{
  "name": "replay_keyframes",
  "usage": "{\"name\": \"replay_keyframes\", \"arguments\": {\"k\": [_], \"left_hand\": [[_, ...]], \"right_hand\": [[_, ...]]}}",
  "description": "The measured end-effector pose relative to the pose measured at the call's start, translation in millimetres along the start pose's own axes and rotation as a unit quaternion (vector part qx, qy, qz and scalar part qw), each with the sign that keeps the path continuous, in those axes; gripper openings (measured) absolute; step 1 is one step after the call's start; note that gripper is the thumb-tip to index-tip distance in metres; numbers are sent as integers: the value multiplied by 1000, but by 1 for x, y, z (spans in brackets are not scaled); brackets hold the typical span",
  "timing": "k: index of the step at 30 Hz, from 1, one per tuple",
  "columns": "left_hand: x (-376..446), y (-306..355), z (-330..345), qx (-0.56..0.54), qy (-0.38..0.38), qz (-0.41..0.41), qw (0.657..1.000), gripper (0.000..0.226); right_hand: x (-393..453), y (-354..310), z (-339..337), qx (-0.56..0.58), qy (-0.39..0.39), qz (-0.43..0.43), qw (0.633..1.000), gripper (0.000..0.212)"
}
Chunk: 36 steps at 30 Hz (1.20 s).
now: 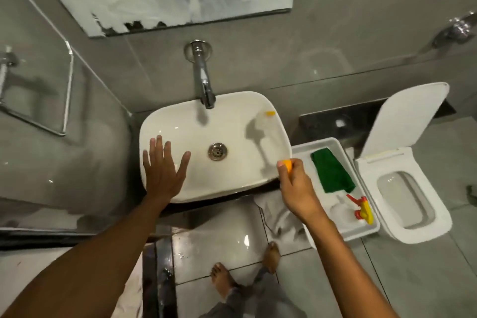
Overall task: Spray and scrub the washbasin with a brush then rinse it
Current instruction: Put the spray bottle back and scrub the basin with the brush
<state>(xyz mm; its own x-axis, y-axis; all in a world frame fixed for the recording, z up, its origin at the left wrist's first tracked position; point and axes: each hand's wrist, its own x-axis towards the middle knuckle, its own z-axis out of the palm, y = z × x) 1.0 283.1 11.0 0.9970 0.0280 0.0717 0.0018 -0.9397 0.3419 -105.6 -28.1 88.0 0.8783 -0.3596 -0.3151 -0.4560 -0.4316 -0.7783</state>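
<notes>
Washbasin (180, 121) sits centre frame on the dark counter, white, bowl looks wet and glossy, no foam or visible grime. Tap (205, 85) above it is not visibly running. Judging from that, spraying looks done, scrubbing is either under way or close to finished, rinse probably still to do; can't confirm more from one frame

White tray (335, 143) sits just right of the basin, toilet (413, 214) beyond it. In the tray: green cloth (333, 173) lying flat, and the spray bottle (358, 210) on its side, yellow and red trigger head facing the toilet, nobody touching it

Brush (263, 124) is inside the bowl against the right wall. Pale and blurred, so bristles are hard to make out; a small yellow bit shows at its far end and a shadow falls beneath it

Left hand (162, 170) is flat on the basin's front-left rim, fingers spread wide, holding nothing, apparently bracing

Right hand (296, 186) is at the basin's front-right corner, fingers curled tight around the brush's orange handle end (286, 164), only the tip showing past the thumb

Drain (217, 151) is clear, no standing water visible
</notes>
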Motion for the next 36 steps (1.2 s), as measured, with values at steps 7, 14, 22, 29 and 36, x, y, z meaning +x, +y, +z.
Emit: {"name": "replay_keyframes", "arguments": {"k": [7,14,22,29,36], "left_hand": [[8,-16,7,-24,19,-2,1000,69],[7,-24,9,-150,120,-53,980,52],[11,-28,13,-179,125,-71,973,43],[13,-27,13,-180,117,-87,973,40],[16,-29,14,-188,120,-99,970,41]], "right_hand": [[11,-32,43,-333,-81,90,935,35],[-26,-80,126,-415,-344,-51,841,45],[50,-56,55,-557,-198,62,805,41],[3,-84,163,-505,-338,-72,791,45],[72,-79,91,-520,-172,84,832,43]]}}
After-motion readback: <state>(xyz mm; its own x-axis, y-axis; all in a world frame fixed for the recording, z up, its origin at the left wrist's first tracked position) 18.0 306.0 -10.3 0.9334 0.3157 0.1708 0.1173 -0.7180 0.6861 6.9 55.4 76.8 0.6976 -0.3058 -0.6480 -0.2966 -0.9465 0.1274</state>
